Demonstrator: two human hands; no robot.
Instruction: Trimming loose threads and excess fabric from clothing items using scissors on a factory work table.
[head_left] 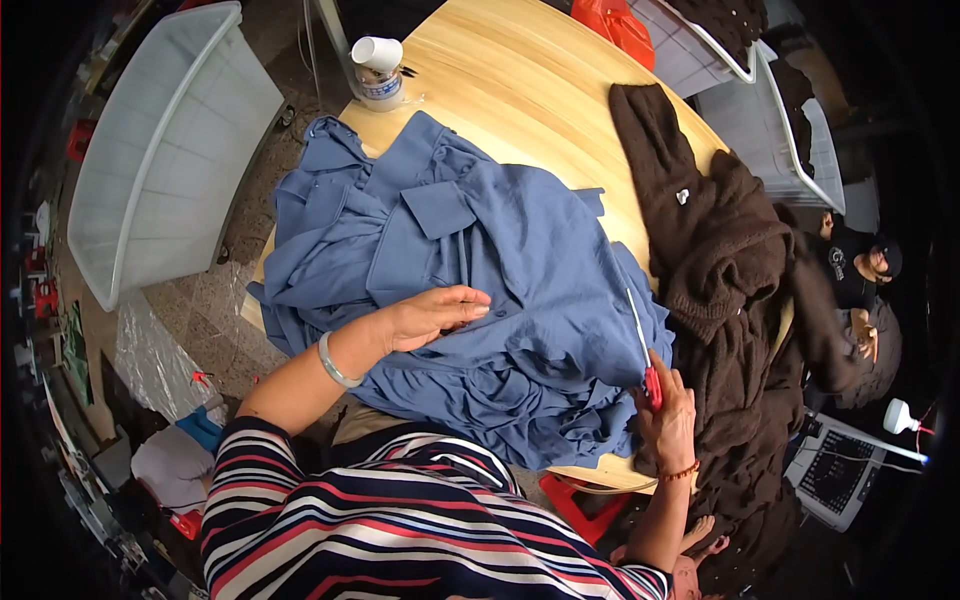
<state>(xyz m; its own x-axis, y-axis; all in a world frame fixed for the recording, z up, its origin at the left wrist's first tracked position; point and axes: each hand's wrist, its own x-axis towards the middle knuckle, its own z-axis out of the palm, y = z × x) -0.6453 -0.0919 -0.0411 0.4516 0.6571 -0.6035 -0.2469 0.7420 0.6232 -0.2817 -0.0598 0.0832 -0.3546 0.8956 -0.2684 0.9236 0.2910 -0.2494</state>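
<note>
A blue garment [545, 235] with a collar, buttons and gathered folds lies heaped over the near part of the wooden table. My left hand [430, 318], with a pale bangle at its wrist, rests on the garment's middle, fingers stretched out and gripping nothing visible. At the garment's right side, my right hand [668, 418] is closed around the red handles of a pair of scissors [640, 335]. Their long metal blades point away from me over the blue cloth. Dark brown knitwear [725, 250] lies just right of the scissors.
On the table's far left edge [490, 60] stand a jar [381, 92] and a white paper cup [377, 54]. Large white bins [165, 160] flank the table. Beyond the knitwear, a co-worker [862, 262] is at the right. A red stool [585, 505] sits below the near edge.
</note>
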